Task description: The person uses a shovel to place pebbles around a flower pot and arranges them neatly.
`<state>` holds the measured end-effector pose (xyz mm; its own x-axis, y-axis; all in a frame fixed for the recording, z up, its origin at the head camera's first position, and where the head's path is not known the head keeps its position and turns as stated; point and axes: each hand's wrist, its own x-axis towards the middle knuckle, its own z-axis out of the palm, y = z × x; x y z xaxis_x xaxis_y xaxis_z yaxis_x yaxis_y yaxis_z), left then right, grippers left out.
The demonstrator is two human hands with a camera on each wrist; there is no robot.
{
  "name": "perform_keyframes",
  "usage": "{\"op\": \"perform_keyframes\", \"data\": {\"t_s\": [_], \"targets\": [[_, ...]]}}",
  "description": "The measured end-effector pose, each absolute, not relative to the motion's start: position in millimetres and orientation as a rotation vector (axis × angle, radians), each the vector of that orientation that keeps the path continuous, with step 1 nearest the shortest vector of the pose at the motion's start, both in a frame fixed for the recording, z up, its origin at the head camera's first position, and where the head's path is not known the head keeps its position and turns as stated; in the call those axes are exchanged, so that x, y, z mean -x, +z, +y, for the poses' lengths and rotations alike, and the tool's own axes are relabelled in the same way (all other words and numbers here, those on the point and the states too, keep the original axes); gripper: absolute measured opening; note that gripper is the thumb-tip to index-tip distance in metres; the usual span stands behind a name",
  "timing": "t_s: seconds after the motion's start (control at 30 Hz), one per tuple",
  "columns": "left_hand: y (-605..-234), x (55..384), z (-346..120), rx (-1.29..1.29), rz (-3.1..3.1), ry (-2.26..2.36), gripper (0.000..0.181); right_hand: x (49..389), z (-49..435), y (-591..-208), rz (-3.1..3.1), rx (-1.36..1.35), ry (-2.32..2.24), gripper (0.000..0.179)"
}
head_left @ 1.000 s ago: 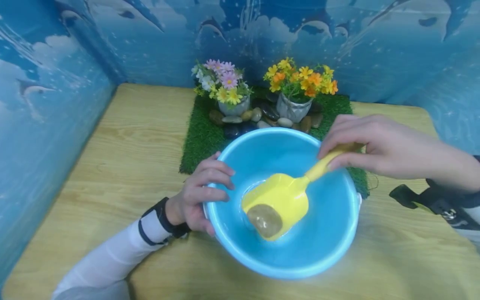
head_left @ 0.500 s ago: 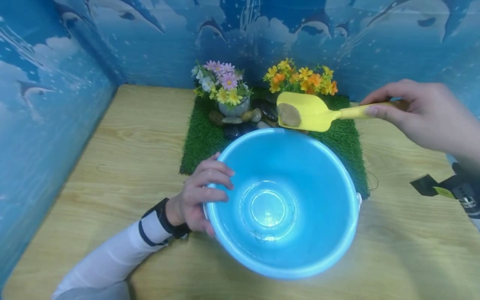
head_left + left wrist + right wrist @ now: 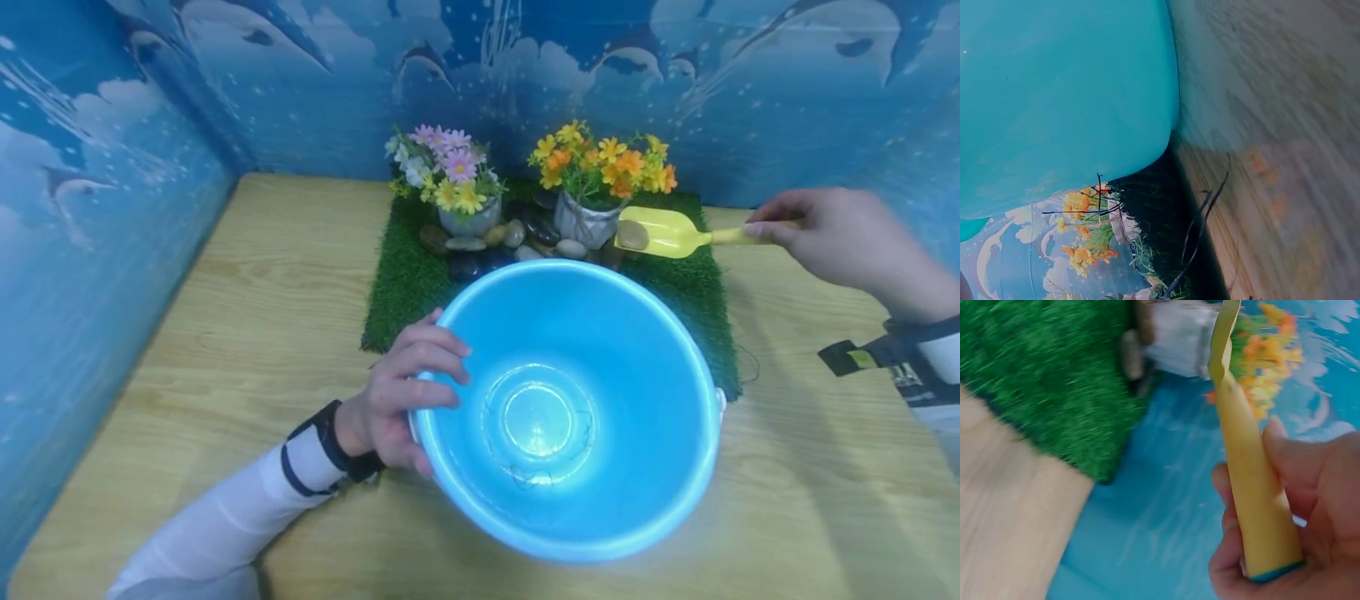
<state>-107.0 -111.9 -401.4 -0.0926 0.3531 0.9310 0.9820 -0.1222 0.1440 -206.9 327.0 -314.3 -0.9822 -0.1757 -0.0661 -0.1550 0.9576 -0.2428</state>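
My right hand (image 3: 847,242) holds a yellow toy shovel (image 3: 675,233) by its handle, at the far right beyond the bucket. A smooth tan stone (image 3: 632,236) lies in the scoop, beside the right-hand flower pot. In the right wrist view the fingers and thumb wrap the yellow handle (image 3: 1254,494). My left hand (image 3: 405,387) grips the left side of a light blue bucket (image 3: 637,392), fingers over its rim. Dark thin strands lie on the bucket's bottom. The bucket's outer wall (image 3: 1060,94) fills much of the left wrist view, where the left hand is hardly seen.
Behind the bucket, a green turf mat (image 3: 405,283) carries several pebbles (image 3: 540,225). On it stand a pot of pink and yellow flowers (image 3: 450,171) and a pot of orange flowers (image 3: 603,167). The wooden table (image 3: 285,283) meets blue dolphin-print cloth (image 3: 337,92) at the back and left.
The right hand has lifted the shovel and stone out of the bucket, then carried them away and rightward past the rim to beside the orange-flower pot. My left hand stays on the bucket.
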Motion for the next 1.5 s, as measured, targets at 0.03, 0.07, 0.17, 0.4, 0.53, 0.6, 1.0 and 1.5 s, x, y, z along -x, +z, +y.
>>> {"op": "perform_keyframes", "data": {"t_s": [0.03,0.07,0.17,0.4,0.53,0.6,1.0,1.5], "targets": [[-402,107,-112,1.524,-1.491,-1.222,0.055,209,329,-318,3.032,0.267,-0.342,0.042],[-402,107,-112,1.523,-1.491,-1.222,0.055,210,330,-321,3.051,0.284,-0.318,0.040],[-402,106,-112,1.523,-1.494,-1.215,0.055,213,330,-327,3.143,0.379,-0.251,0.030],[-401,106,-112,1.528,-1.496,-1.205,0.055,215,324,-333,3.277,0.487,-0.076,0.022],[-401,107,-112,1.531,-1.494,-1.195,0.055,213,321,-333,3.352,0.574,-0.047,0.021],[-400,107,-112,1.532,-1.490,-1.192,0.055,212,320,-332,3.394,0.631,-0.047,0.020],[-400,108,-110,1.529,-1.474,-1.200,0.055,204,318,-327,3.488,0.711,-0.019,0.017],[-400,106,-110,1.527,-1.481,-1.215,0.055,175,350,-347,3.567,0.434,-0.142,0.020]]}}
